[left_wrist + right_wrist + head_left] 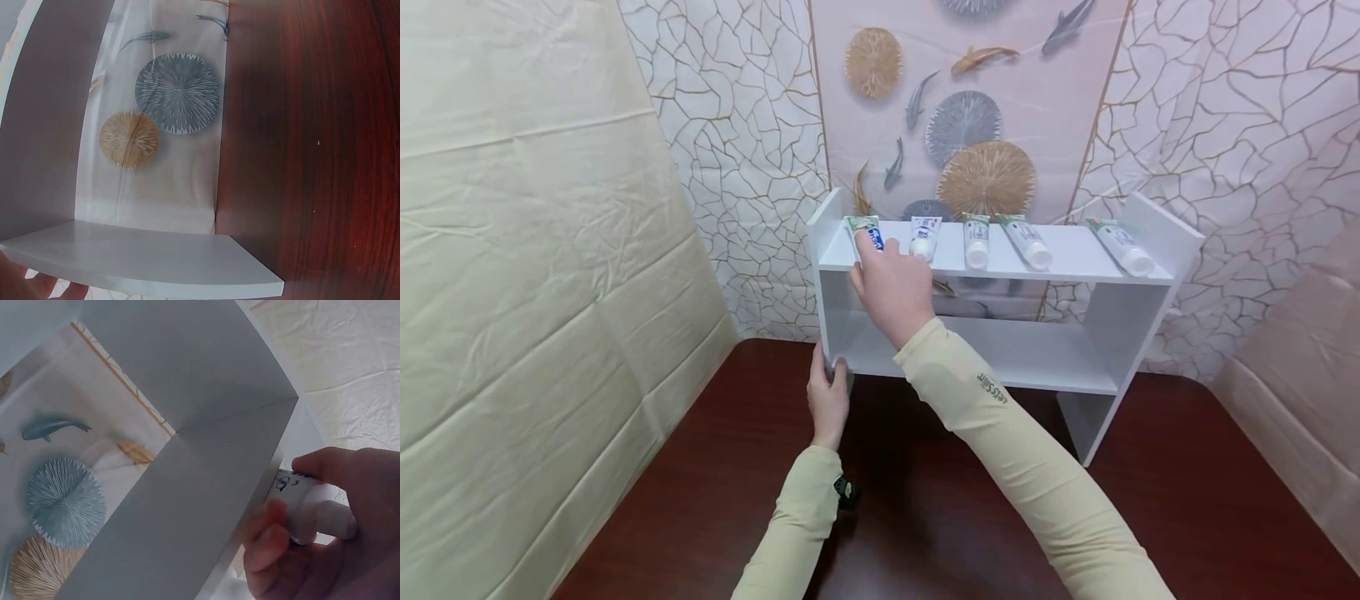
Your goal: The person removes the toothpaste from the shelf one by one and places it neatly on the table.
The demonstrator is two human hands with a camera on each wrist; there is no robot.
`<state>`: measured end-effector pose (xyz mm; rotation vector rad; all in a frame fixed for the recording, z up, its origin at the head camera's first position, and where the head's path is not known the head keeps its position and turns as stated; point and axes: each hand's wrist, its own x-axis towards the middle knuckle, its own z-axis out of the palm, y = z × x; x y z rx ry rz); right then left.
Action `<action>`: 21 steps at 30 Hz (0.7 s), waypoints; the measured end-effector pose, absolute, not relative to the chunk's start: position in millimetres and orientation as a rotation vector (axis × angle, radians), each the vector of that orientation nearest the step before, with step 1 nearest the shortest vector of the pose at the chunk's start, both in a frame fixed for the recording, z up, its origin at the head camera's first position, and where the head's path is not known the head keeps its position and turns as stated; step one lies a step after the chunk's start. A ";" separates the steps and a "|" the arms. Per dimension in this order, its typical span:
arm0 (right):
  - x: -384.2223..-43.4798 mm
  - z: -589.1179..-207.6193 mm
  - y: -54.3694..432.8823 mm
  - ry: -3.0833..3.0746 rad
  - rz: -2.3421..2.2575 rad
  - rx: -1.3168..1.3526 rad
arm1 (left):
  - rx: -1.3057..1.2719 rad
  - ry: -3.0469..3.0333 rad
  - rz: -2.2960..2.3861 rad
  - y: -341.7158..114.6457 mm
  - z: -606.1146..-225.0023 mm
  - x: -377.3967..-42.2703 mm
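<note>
At the left end of the white shelf unit (1030,337), my right hand (895,287) grips a toothpaste tube (876,237) lying on the top board. In the right wrist view the thumb and fingers close around this tube (299,503), its white cap (334,519) toward the palm. Lower down, my left hand (829,404) holds the unit's left side panel (822,292), thumb at the front edge. Only some fingers (44,284) of that hand show in the left wrist view, at the panel's edge.
Along the top board lie several more tubes, including a white one (926,236), a green-ended one (977,242) and one far right (1122,247), caps facing forward. The unit stands on a dark red-brown table (700,500). Patterned cloth (752,167) hangs behind it.
</note>
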<state>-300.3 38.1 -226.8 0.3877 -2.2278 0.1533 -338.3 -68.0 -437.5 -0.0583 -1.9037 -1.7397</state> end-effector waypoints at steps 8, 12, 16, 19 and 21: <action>-295.2 -236.3 43.3 -2.184 0.243 0.392 | -0.043 -1.917 -1.726 -67.4 -440.1 -337.3; -289.9 -237.4 45.7 -2.153 0.260 0.407 | -0.051 -1.893 -1.735 -67.4 -439.2 -337.7; -284.3 -238.4 48.2 -2.141 0.269 0.419 | -0.049 -1.876 -1.756 -66.8 -438.2 -338.7; -280.9 -240.2 49.7 -2.130 0.254 0.425 | -0.034 -1.873 -1.759 -66.5 -437.3 -339.4; -279.7 -242.5 51.0 -2.118 0.232 0.430 | -0.024 -1.874 -1.757 -66.9 -437.7 -340.1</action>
